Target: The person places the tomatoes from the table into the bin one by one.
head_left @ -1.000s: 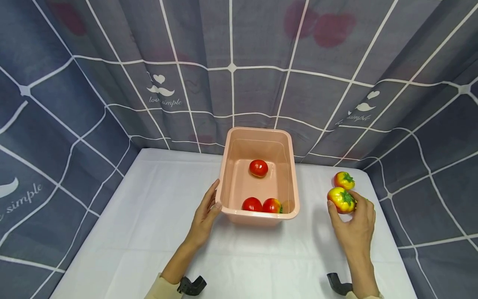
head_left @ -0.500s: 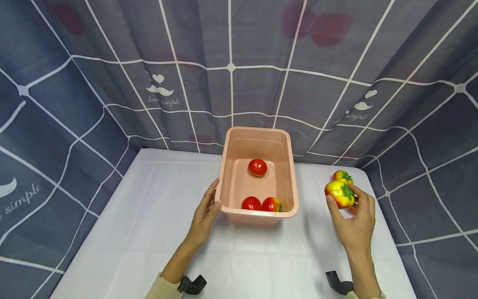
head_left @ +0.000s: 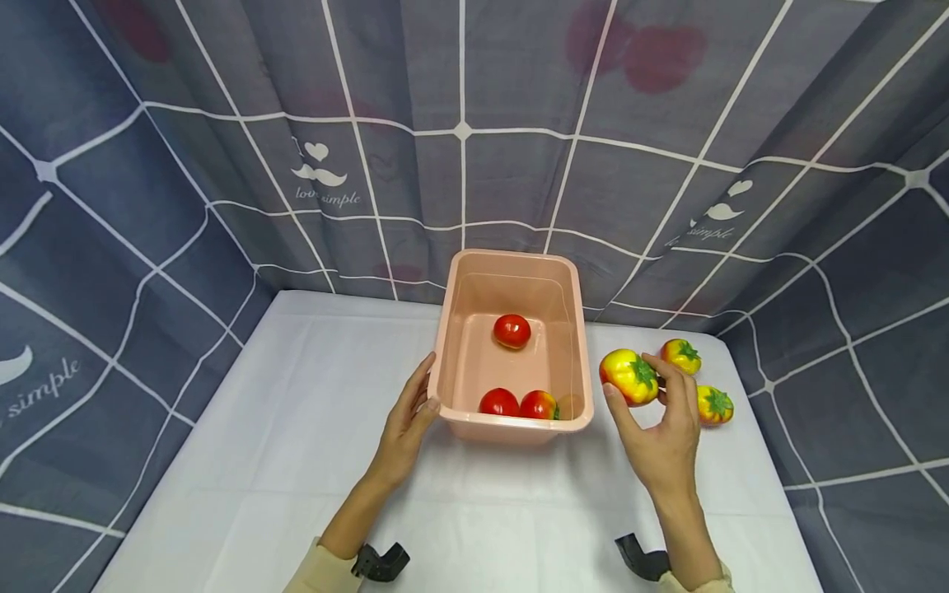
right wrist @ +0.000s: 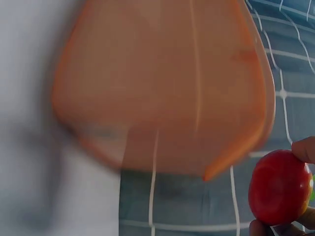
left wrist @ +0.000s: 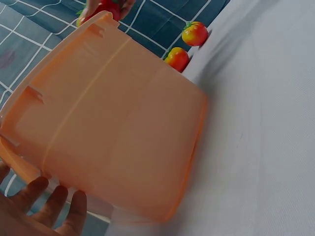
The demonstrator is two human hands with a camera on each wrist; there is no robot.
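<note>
Beige sleeve (head_left: 324, 570) behind it, the left hand (head_left: 404, 420) rests relaxed fingers against a peach plastic bin (head_left: 515, 288) containing three tomatoes (head_left: 512, 331); beside it, above the white table (head_left: 482, 511), a yellow-red tomato (head_left: 628, 377) is pinched by the right hand (head_left: 663, 436), two more tomatoes (head_left: 680, 355) beyond.

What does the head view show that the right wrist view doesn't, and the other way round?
Only the head view: the left hand touching the bin, both sleeves, three fruits in the bin, two loose fruits on the table.

Only the right wrist view: a broad red face of the held fruit; the head view shows mostly its yellow-and-green top.

Both: the bin, the table, the gridded curtain and the right hand gripping that fruit, only partly in the wrist view.
</note>
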